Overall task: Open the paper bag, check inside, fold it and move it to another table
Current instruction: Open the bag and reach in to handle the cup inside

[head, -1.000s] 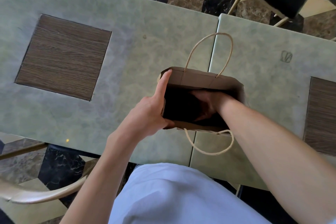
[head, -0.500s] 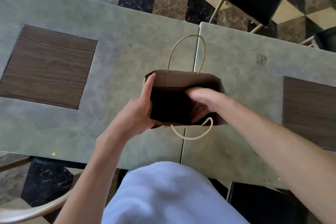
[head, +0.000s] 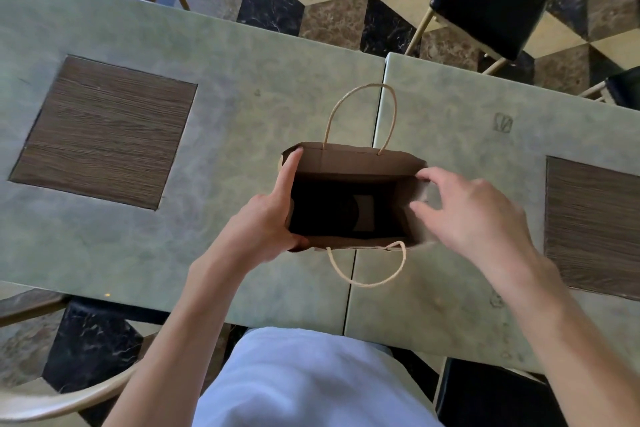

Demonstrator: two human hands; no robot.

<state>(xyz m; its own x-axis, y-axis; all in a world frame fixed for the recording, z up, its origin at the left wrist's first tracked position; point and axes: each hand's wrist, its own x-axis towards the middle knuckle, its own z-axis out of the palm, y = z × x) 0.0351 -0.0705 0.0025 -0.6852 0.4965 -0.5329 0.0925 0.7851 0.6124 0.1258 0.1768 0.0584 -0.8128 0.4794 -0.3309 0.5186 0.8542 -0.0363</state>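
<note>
so paper bag [head: 349,163] stands upright on the bench [head: 214,135] seam, mouth wide for checking; left grip [head: 266,218] pinches its left rim to steady it, right grip [head: 474,215] loosely open w/ fingertips at the right rim

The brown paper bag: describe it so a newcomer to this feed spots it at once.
Find the seam where the two grey-green marbled tabletops meet. The brown paper bag stands open right over that seam, with a left hand holding one side and a right hand at the other. It alone has twisted cord handles and a dark interior.
</note>
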